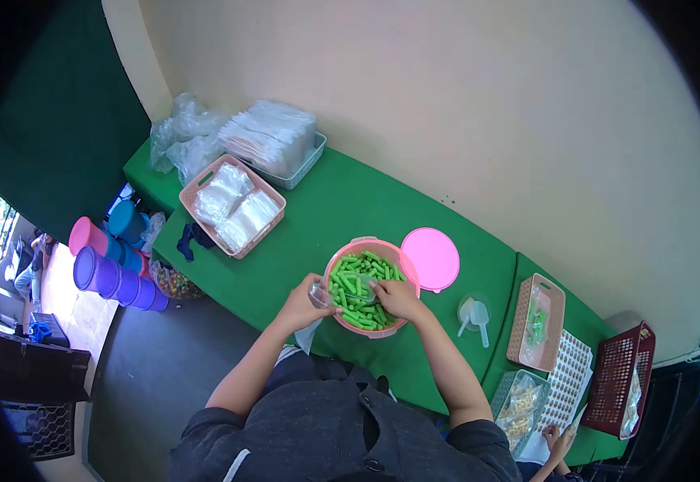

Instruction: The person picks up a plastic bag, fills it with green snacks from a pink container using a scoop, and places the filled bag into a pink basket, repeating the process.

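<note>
A plain cream wall [462, 104] backs a long tabletop covered in green cloth [334, 209], seen steeply from above. At its near edge stands a round pink plastic bowl [338, 259] filled with short green snack sticks [358, 277], and its flat round pink lid [431, 258] lies just beside it on the cloth, touching the bowl's rim on the far side.

Both forearms reach forward from the dark grey shirt [326, 426], bent at the elbows and converging on the bowl. The left hand [306, 304] is at the bowl's near-left rim, fingers curled around a small clear plastic bag [318, 294] which it holds at the bowl's edge. The right hand [396, 297] lies over the bowl, knuckles up, fingers closed on a clear plastic scoop [363, 288] that rests among the green sticks.

To the right, a second clear plastic scoop [475, 316] lies on the cloth, near a pink rectangular basket [518, 333] holding a few green pieces. Farther right is a dark red mesh basket [613, 377]. Another person's hand [557, 440] shows at the lower right edge. To the left, a pink basket of clear bags [197, 189] sits near a pale tray stacked with white packets [311, 157]. Purple and blue plastic containers [113, 277] are stacked on the floor.
</note>
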Available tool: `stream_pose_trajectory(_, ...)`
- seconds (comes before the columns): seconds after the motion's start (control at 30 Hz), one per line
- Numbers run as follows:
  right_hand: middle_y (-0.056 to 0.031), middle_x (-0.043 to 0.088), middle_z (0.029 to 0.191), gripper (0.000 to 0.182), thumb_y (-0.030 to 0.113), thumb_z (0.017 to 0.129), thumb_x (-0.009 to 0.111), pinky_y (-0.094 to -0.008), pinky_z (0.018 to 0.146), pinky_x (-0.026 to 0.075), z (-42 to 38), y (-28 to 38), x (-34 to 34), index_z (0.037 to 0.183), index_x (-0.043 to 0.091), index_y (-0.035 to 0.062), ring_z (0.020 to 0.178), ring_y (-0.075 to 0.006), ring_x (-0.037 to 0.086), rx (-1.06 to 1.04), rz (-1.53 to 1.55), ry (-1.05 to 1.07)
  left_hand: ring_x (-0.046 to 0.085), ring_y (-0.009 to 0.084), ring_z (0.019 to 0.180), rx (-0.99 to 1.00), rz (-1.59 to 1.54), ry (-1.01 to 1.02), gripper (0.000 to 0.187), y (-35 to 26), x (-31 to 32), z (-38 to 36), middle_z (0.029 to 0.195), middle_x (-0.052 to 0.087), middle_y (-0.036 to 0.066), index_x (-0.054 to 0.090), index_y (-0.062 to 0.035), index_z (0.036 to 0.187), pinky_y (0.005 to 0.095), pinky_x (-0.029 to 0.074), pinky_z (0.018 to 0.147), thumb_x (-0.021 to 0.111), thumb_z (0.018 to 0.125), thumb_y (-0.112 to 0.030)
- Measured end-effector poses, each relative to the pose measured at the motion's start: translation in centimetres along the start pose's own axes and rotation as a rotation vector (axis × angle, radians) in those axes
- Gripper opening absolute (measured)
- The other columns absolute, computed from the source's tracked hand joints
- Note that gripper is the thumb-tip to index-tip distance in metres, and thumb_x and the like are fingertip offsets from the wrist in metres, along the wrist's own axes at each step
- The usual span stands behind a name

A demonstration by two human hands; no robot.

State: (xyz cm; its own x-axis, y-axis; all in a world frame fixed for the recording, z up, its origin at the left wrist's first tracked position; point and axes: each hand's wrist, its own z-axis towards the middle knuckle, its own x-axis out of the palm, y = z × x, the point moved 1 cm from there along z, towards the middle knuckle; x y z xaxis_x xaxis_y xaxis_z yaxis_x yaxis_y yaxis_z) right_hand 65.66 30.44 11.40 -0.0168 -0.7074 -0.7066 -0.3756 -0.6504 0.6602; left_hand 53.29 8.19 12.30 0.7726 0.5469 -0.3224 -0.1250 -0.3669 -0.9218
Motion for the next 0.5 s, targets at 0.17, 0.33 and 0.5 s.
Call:
stream_pose_trajectory(0.17, -0.0214, 0.062, 0.075, 0.043, 0.035, 0.099, 0.045, -0.0439, 0.069, 0.046, -0.8, 0.4, -1.7, 0.086, 0.063, -0.0028, 0.071, -0.0338, 0.061, 0.024, 0.146, -0.017, 0.064, 0.0217, 0.09, -0.006, 0.014, -0.002, 0.065, -1.3, -0.3, -0.6, 0.094, 0.064, 0.01, 0.049, -0.0058, 0.107, 0.036, 0.051, 0.082, 0.089, 0.064, -0.034)
stream_pose_trajectory(0.33, -0.0158, 0.057, 0.064, 0.045, 0.035, 0.099, 0.047, -0.0384, 0.061, 0.043, -2.6, 0.9, -5.0, 0.082, 0.061, -0.0043, 0.061, -0.0227, 0.054, -0.031, 0.293, -0.148, 0.063, 0.0239, 0.099, 0.031, 0.133, -0.037, 0.072, -2.7, -1.0, -1.2, 0.104, 0.062, 0.013, 0.048, -0.0048, 0.112, 0.0364, 0.05, 0.086, 0.09, 0.061, -0.034)
stream_pose_trajectory(0.5, -0.0106, 0.051, 0.056, 0.043, 0.035, 0.098, 0.051, -0.0359, 0.054, 0.04, -4.1, 1.4, -7.1, 0.082, 0.062, -0.0037, 0.053, -0.0181, 0.048, -0.025, 0.222, -0.051, 0.057, 0.0301, 0.108, 0.237, 0.348, -0.202, 0.075, -5.4, -1.1, -1.5, 0.114, 0.055, 0.015, 0.048, -0.0042, 0.117, 0.0394, 0.047, 0.091, 0.089, 0.06, -0.031)
